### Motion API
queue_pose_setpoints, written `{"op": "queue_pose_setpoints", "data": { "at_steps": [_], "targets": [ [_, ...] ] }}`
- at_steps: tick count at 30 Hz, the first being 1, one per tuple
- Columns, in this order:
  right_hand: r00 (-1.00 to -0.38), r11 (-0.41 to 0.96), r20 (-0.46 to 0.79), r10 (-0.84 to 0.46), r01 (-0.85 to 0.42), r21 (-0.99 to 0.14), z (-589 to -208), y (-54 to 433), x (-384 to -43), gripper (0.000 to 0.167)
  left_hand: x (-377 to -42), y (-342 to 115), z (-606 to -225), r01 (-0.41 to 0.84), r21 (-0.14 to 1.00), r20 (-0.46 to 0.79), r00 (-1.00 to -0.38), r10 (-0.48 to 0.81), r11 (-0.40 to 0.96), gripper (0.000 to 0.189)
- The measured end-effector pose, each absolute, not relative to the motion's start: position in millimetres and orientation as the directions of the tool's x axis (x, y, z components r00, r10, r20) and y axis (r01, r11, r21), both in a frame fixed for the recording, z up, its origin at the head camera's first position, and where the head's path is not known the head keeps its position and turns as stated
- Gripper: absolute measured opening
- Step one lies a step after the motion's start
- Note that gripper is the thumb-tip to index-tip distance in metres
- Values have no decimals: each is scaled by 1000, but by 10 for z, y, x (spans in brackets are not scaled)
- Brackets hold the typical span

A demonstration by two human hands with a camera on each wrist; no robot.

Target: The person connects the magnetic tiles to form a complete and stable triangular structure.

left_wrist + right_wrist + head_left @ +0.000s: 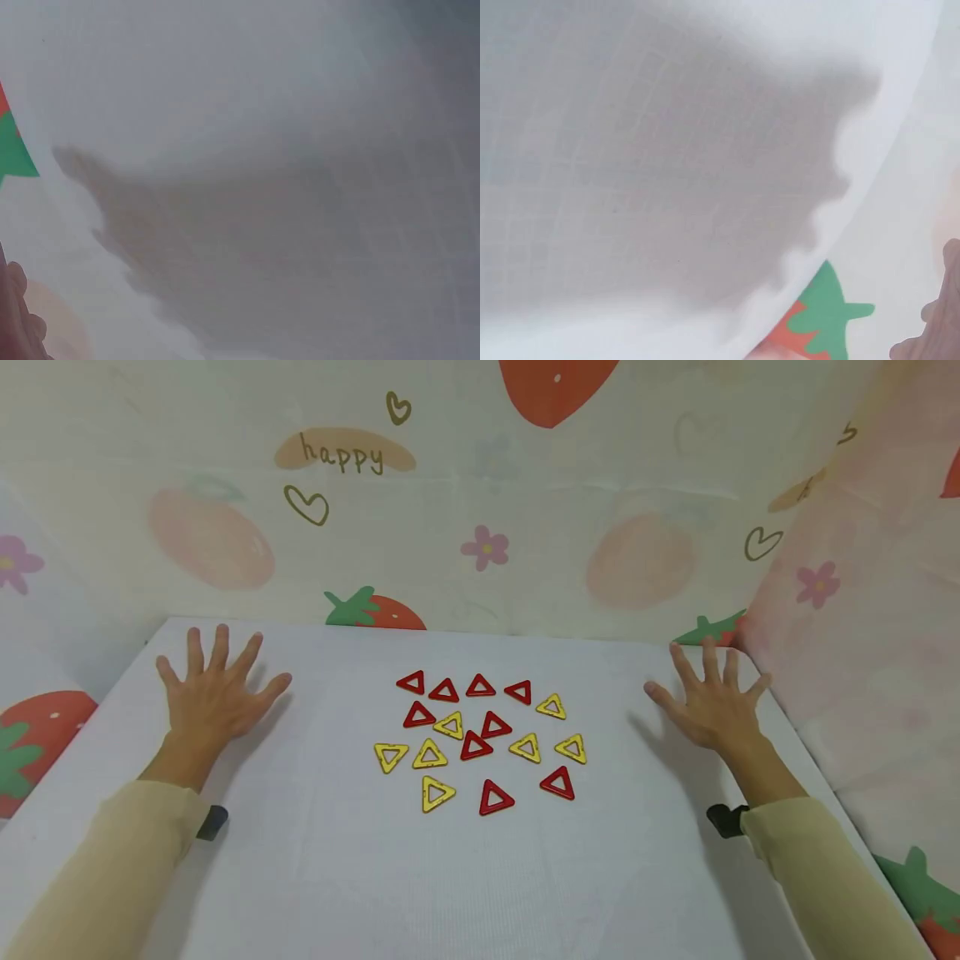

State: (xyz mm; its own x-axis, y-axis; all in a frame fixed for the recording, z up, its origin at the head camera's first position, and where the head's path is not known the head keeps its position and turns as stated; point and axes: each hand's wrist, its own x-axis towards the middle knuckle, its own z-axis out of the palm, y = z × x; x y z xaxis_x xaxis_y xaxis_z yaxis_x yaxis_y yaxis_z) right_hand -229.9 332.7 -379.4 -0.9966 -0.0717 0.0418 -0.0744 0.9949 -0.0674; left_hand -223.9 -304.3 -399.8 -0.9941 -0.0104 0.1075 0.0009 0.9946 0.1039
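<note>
Several red plastic triangles [481, 686] and yellow triangles [431, 754], each with a triangular hole, lie loosely scattered on the white tabletop [360, 885] in the head view. My left hand [213, 697] is spread over the table's left side, holding nothing. Over the right side my right hand [716, 706] is likewise spread with straight fingers and holds nothing. Both stand well apart from the triangles. Each wrist view catches only part of a hand at its edge, the left hand [19, 322] and the right hand [934, 322], above broad shadows on the cloth.
A curtain [555, 527] printed with strawberries, flowers and hearts hangs behind the table and along its right side. Dark straps or devices [213, 823] show at both wrists, beside the pale sleeves [120, 868].
</note>
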Motion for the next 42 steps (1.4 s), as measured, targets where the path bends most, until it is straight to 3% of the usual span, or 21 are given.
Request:
{"op": "queue_pose_setpoints", "data": {
  "at_steps": [18,30,36,42],
  "targets": [
    [-966,972,109,-236,-235,15,-3724,3062,-2099,82,-2103,-2454,-3831,181,24,244,-955,170,983,79],
    [-903,918,180,-390,-397,-3,-3744,2872,-1927,78,-1939,-1951,-3848,381,-30,358,-859,366,924,81],
    [-886,890,176,-428,-448,-92,-3726,2782,-1822,78,-1859,-1737,-3855,464,-5,382,-818,431,886,83],
    [-909,846,103,-404,-414,-336,-3703,2717,-1741,84,-1777,-1575,-3863,526,71,386,-798,463,847,82]
  ]
}}
